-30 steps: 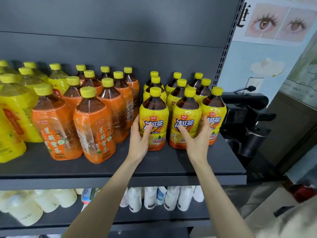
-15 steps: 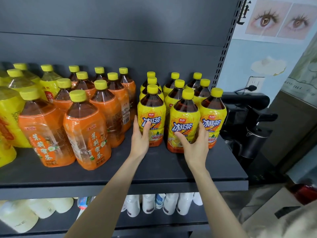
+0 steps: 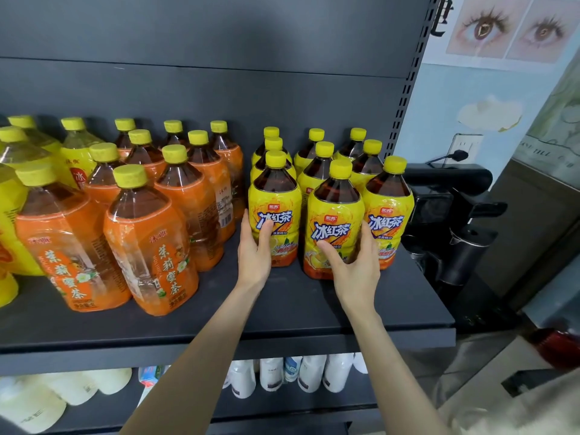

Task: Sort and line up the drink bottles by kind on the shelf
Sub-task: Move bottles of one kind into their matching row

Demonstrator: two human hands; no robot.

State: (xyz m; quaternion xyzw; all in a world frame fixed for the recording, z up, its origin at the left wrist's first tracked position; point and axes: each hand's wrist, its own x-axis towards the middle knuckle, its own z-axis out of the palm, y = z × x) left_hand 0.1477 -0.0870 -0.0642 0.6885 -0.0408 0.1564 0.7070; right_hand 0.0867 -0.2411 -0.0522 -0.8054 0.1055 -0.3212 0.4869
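We judge the sorting nearly done; on the shelf [image 3: 314,312] the orange-label bottles [image 3: 150,243] form one block at left and the yellow iced-tea bottles [image 3: 389,211] stand in three files at right. Our left hand [image 3: 255,246] wraps the front-left yellow bottle [image 3: 274,215] and our right hand [image 3: 356,262] cups the front-middle yellow bottle [image 3: 335,227], which sits forward of its neighbours; squaring that front row seems all that is left here.

Right bottles [image 3: 335,227]: yellow labels, blue lettering, yellow caps. Left bottles [image 3: 150,243]: orange labels. Shelf [image 3: 314,312]: dark grey.
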